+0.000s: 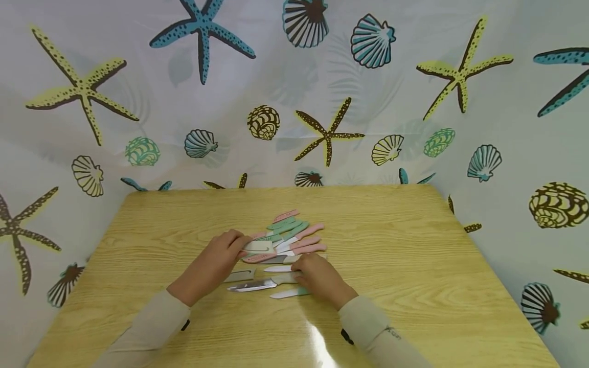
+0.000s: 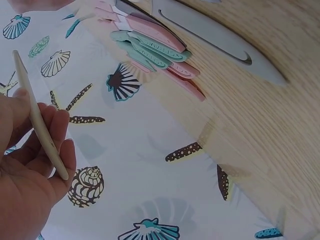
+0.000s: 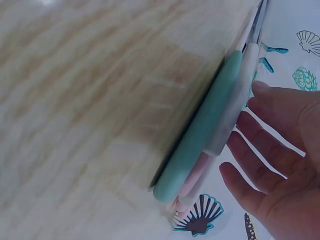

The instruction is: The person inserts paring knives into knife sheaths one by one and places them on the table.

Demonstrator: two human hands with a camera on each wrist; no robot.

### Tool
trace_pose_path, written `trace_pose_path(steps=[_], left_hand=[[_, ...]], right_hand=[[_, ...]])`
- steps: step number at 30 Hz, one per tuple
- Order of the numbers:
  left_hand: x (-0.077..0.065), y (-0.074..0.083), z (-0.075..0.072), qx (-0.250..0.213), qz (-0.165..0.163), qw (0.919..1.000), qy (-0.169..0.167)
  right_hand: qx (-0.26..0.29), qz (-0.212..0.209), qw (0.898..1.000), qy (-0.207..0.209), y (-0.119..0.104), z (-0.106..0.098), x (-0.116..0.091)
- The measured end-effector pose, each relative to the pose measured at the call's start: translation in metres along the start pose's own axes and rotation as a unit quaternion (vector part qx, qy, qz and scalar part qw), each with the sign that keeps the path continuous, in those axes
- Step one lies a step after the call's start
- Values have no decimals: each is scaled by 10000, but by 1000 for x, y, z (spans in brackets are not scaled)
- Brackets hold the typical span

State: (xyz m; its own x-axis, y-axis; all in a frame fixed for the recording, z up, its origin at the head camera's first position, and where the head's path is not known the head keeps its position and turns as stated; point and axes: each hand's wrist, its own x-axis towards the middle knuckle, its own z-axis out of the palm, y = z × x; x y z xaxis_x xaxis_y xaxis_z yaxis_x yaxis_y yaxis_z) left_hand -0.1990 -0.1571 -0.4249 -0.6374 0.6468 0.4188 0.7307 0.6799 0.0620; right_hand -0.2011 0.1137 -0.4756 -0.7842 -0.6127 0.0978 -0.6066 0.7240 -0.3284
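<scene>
My left hand (image 1: 213, 266) pinches a cream knife sheath (image 1: 258, 247) between thumb and fingers, above the left side of the knife pile. The left wrist view shows this sheath edge-on. My right hand (image 1: 322, 278) is over the knife handles at the near right of the pile. In the right wrist view its loosely bent fingers stand beside a pale handle (image 3: 234, 107) and a green handle (image 3: 200, 135), gripping neither. A steel-bladed knife (image 1: 253, 285) and a white-bladed knife (image 1: 284, 294) lie nearest me, blades pointing left.
Several pink-handled knives (image 1: 309, 249) lie at the pile's right. Green sheaths (image 1: 282, 223) and a pink sheath (image 1: 286, 215) are at its far end. Another pale sheath (image 1: 241, 275) rests below my left hand. A patterned cloth (image 1: 276, 102) hangs behind the wooden table (image 1: 391, 245).
</scene>
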Motion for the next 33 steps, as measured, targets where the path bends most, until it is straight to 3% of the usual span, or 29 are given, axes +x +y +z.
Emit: trace_pose_path(steps=[10, 18, 24, 33], left_hand=[[-5, 2, 4, -182, -90, 9997, -155], [-4, 5, 7, -467, 57, 9989, 34], [-4, 5, 9, -469, 37, 9989, 78], [-7, 1, 6, -521, -147, 9984, -162]], right_hand=[[-300, 124, 9984, -461, -7, 4, -1], [-823, 15, 9951, -556, -8, 5, -1], [-1221, -77, 9919, -331, -10, -3, -6], [-1313, -35, 9907, 346, -2, -17, -30]])
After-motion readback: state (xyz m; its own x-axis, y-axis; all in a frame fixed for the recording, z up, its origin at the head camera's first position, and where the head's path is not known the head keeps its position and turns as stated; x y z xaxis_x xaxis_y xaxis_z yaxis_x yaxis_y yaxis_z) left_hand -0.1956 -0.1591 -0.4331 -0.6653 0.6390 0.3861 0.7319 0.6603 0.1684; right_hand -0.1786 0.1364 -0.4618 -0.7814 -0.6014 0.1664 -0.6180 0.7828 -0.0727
